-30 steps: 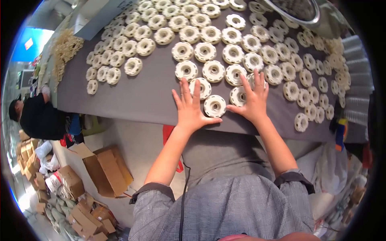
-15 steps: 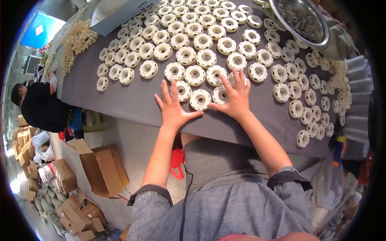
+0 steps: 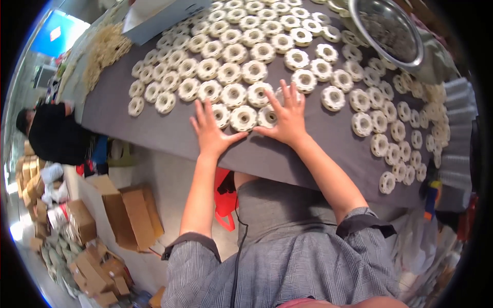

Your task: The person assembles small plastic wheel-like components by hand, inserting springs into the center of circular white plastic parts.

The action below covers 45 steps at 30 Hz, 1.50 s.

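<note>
My left hand [image 3: 211, 134] and my right hand [image 3: 288, 121] both lie on the grey-covered table with fingers spread. Between them sits the near point of a packed group of cream-white plastic rings with notched edges. The nearest ring [image 3: 243, 118] lies just past my two thumb tips. My left fingers rest against a ring [image 3: 221, 116] on that side. By my right thumb is another ring [image 3: 267, 117], and my right fingers partly cover one more. Wire coils show inside several rings.
A metal bowl [image 3: 412, 63] of wire coils stands at the far right. More rings [image 3: 379, 121] lie loosely on the right. A grey-white box [image 3: 159, 21] and a tan stringy heap [image 3: 105, 54] are at the far left. A person in black [image 3: 57, 133] is beyond the table's left end.
Both spread hands have shifted left, and the near rings between them have moved left too, closing up against the rings on the left. A gap has widened on the right.
</note>
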Tool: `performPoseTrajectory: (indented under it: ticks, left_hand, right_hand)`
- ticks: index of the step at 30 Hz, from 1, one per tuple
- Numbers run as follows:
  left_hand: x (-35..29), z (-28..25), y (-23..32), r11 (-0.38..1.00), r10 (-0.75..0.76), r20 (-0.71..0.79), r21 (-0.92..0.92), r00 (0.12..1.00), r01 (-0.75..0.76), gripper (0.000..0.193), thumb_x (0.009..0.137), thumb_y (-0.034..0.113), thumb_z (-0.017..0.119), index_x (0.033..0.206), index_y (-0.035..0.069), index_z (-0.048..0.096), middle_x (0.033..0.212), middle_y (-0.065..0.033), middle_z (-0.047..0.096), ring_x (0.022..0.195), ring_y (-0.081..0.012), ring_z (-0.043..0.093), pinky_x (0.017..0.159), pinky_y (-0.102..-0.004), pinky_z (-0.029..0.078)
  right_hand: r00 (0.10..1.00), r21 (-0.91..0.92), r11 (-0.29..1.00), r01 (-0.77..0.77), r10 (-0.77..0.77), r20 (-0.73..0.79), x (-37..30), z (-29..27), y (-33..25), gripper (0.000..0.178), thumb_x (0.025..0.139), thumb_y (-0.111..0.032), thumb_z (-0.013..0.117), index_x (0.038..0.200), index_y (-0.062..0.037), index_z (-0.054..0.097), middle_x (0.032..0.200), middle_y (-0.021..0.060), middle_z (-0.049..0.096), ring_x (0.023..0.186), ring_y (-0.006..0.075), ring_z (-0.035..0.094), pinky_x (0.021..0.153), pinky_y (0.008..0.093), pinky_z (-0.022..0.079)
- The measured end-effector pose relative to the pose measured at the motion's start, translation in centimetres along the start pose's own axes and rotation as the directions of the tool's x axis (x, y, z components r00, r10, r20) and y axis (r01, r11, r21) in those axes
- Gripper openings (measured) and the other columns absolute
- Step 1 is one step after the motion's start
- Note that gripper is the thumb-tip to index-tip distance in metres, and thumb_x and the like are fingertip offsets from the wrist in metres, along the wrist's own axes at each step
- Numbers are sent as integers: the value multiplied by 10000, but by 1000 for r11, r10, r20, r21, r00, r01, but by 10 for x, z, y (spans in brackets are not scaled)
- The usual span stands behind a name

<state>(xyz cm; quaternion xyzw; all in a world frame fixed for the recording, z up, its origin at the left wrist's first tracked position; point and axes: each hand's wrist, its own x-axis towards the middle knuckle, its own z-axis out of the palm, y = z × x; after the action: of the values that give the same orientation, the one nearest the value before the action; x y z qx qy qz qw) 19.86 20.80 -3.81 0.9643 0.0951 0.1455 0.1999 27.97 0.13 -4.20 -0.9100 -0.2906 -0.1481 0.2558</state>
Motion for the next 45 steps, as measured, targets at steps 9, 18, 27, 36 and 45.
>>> performPoseTrajectory:
  ticks: [9,18,27,36,45]
  left_hand:
    - [-13,-7,-22,958,271,-326,0,906,-287,1030,678,646,622,1390,18,224,1428,-219,200,1321,-374,187,1064,-507,164]
    - [-9,0,-12,982,165,-278,-44,946,-184,888,788,666,448,1373,24,260,1423,-215,213,1319,-376,194,1060,-517,138]
    - [-8,3,-12,999,14,-239,39,971,-5,785,864,630,280,1362,23,271,1415,-206,233,1318,-359,208,1076,-510,91]
    - [-10,4,-5,999,-8,-238,36,971,17,802,855,632,309,1340,-7,296,1384,-242,270,1260,-410,266,1040,-510,176]
    - [-8,3,-6,999,38,-273,14,961,-36,799,853,627,332,1329,-15,307,1362,-252,292,1250,-418,279,1026,-512,199]
  right_hand:
    - [981,158,987,-26,55,-187,-41,-55,43,779,734,-579,589,1379,-224,333,1468,168,140,1368,380,34,1052,578,12]
    - [580,-167,578,-798,664,-472,-142,-236,267,596,750,-351,607,1264,-98,444,1231,124,497,1192,367,388,945,503,302]
    - [895,-208,954,-216,109,-433,25,-223,276,500,771,-220,612,1244,-137,473,1178,94,551,1151,334,448,961,433,350]
    - [802,-440,694,-569,586,-113,136,-189,307,184,749,-183,592,905,-208,687,1020,51,604,1015,260,549,829,394,485]
    - [756,508,704,-496,638,-145,122,-213,313,178,800,-135,581,929,-79,691,837,71,685,571,146,612,544,270,485]
